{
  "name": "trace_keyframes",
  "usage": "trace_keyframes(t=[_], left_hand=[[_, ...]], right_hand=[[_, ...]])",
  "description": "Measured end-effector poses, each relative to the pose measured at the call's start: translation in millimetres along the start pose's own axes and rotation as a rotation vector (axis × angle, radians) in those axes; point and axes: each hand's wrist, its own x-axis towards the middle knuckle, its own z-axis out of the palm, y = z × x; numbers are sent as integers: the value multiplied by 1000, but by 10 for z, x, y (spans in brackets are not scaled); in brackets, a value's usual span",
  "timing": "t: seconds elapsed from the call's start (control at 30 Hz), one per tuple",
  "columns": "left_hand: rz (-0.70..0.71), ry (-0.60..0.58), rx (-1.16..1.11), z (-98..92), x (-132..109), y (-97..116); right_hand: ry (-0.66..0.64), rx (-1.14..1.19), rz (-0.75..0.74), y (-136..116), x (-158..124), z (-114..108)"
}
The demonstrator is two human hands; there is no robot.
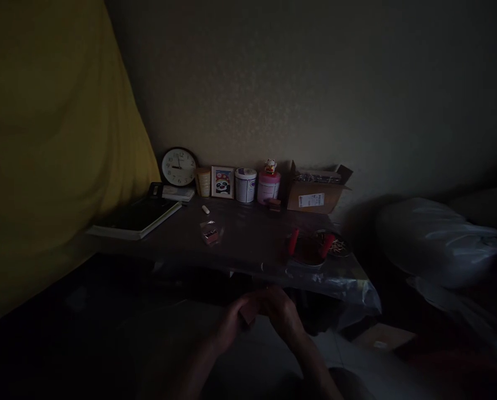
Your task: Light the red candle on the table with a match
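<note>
We hold a small brownish box (249, 313) in our left hand (230, 322). Our right hand (283, 312) bends close beside the box; it is too dark to tell if it grips anything. Past both hands is a table (248, 236), with a small packet (210, 234) ahead of our left hand.

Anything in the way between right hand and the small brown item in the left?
Nothing visible. The left hand holds the small brown item, and the right hand is close beside it, in front of the table. Too dark to tell whether the right hand touches it.
</note>
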Motion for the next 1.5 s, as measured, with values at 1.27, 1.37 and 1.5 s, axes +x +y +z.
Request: trace_keyframes(t=[1.27, 1.37, 1.5], left_hand=[[31, -7, 391, -161, -9, -51], [27, -7, 383, -172, -3, -53], [14, -4, 359, -161, -29, -31]], right_hand=[[-175, -46, -135, 38, -47, -16], [-164, -26, -127, 40, -51, -11], [-149, -7, -124, 53, -45, 5]])
